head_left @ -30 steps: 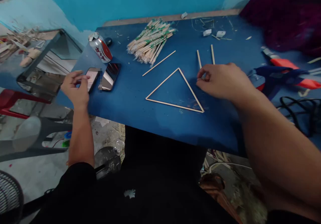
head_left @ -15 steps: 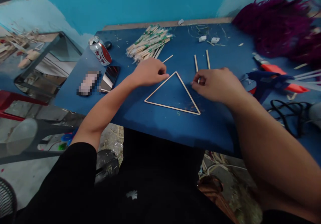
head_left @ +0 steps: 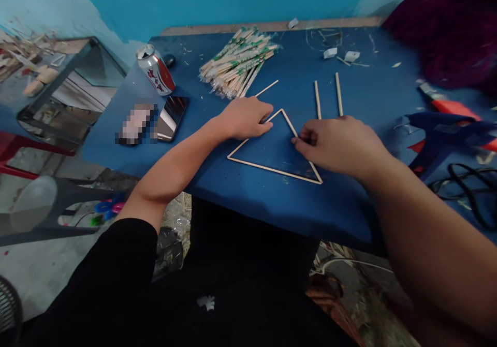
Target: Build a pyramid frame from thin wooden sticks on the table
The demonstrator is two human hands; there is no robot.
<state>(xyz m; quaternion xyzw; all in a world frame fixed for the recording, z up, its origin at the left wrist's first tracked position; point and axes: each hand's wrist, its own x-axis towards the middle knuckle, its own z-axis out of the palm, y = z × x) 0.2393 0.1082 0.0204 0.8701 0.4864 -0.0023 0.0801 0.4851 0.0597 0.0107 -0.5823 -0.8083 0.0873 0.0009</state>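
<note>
A three-sided frame of thin wooden sticks [head_left: 274,171] lies flat on the blue table [head_left: 209,186] before the seated person, one corner pointing toward the wall [head_left: 240,0] and one side running along the near edge. Both hands are at the frame, one at each slanting side.

Left hand [head_left: 248,119]: laid over the left slanting side, covering its middle stretch. The stick emerges below the hand toward the near left corner, and again past the fingertips toward the top corner. Thumb and forefinger stand slightly parted about this side; whether they pinch it, I cannot tell.

Right hand [head_left: 334,142]: fingers curled, palm down, beside the right slanting side. The thumb and forefinger tips are at the middle of that stick and appear to touch it; whether they grip, I cannot tell. The stick shows above and below these fingertips, down to the near right corner.

A loose thin stick [head_left: 267,88] projects from behind the left hand. Two thicker sticks [head_left: 339,93] lie beyond the right hand, which hides their near ends. A heap of wrapped chopsticks [head_left: 236,64] lies farther back, near the loose stick.

At the left of the table are a drink can [head_left: 157,72] and two phones [head_left: 173,119], one blurred out. At the right are a blue glue gun [head_left: 435,134], an orange-handled tool [head_left: 454,107] and a tangled black cable [head_left: 469,194].
</note>
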